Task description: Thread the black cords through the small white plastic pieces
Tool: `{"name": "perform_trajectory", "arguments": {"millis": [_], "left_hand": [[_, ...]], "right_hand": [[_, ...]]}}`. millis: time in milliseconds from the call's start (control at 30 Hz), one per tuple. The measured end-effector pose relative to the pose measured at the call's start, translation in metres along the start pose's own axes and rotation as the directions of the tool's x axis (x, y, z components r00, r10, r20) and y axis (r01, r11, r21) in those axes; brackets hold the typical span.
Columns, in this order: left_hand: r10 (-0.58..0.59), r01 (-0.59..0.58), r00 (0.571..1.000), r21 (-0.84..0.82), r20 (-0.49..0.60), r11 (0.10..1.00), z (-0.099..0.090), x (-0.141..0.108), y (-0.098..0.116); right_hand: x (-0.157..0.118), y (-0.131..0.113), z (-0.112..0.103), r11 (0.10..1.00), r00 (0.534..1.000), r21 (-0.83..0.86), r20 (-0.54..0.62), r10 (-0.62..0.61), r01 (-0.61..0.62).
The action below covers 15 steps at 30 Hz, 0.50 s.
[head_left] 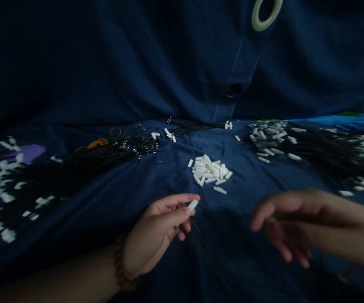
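The left hand (pixel 156 231) pinches one small white rectangular piece (pixel 193 205) between the thumb and the first finger, and the other fingers (pixel 184 225) curl under it, so a part of the piece is hidden. A brown bead bracelet (pixel 120 263) sits around the left wrist. The right hand (pixel 295 223) is blurred and partly in shadow; its fingers (pixel 279 246) are loosely spread, and they seem to hold nothing, but this is hard to see. Just ahead of the left fingers lies a loose pile of white rectangular pieces (pixel 209 171) on a dark blue cloth (pixel 169 63). Farther from the fingers, on both sides, lie a left bundle of thin black cords (pixel 106 162) and a right bundle of thin black cords (pixel 320 151), with more white pieces among them. Well beyond the left fingers is a small orange object (pixel 98 144), too dim to identify.
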<state>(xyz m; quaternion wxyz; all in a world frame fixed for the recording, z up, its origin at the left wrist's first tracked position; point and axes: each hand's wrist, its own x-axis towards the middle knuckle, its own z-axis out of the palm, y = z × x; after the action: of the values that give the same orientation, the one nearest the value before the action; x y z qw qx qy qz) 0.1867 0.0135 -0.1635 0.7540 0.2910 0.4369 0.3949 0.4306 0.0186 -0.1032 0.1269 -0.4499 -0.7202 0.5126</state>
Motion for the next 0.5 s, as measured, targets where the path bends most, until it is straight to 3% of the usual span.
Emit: {"name": "perform_trajectory", "arguments": {"millis": [33,67,100,233,400,467,500], "left_hand": [[0.009,-0.009,1.000,0.000,-0.011,1.000,0.000,0.001,0.000],[0.018,-0.018,1.000,0.000,-0.019,1.000,-0.001,0.001,0.001],[0.029,-0.029,0.999,0.001,-0.025,1.000,-0.001,0.002,0.002],[0.054,-0.054,0.998,-0.007,-0.040,0.999,-0.001,0.002,0.004],[0.057,-0.058,0.997,-0.021,-0.056,0.998,-0.001,0.003,0.004],[0.055,-0.056,0.997,-0.026,-0.054,0.998,-0.001,0.003,0.004],[0.056,-0.058,0.997,-0.026,-0.051,0.998,-0.001,0.004,0.004]], "right_hand": [[0.001,-0.003,-0.001,0.999,0.983,-0.013,0.176,0.044,-0.042],[0.001,-0.004,-0.004,0.997,0.958,-0.057,0.279,0.067,-0.053],[0.001,-0.004,-0.007,0.992,0.951,-0.121,0.302,0.066,-0.030],[0.001,0.002,-0.023,0.958,0.961,-0.255,0.270,-0.063,0.134],[-0.001,0.018,-0.028,0.977,0.956,-0.194,0.291,-0.033,0.092],[-0.003,0.027,-0.025,0.991,0.983,-0.121,0.180,-0.034,0.057],[-0.005,0.031,-0.023,0.996,0.998,-0.085,0.046,-0.032,0.035]]}}
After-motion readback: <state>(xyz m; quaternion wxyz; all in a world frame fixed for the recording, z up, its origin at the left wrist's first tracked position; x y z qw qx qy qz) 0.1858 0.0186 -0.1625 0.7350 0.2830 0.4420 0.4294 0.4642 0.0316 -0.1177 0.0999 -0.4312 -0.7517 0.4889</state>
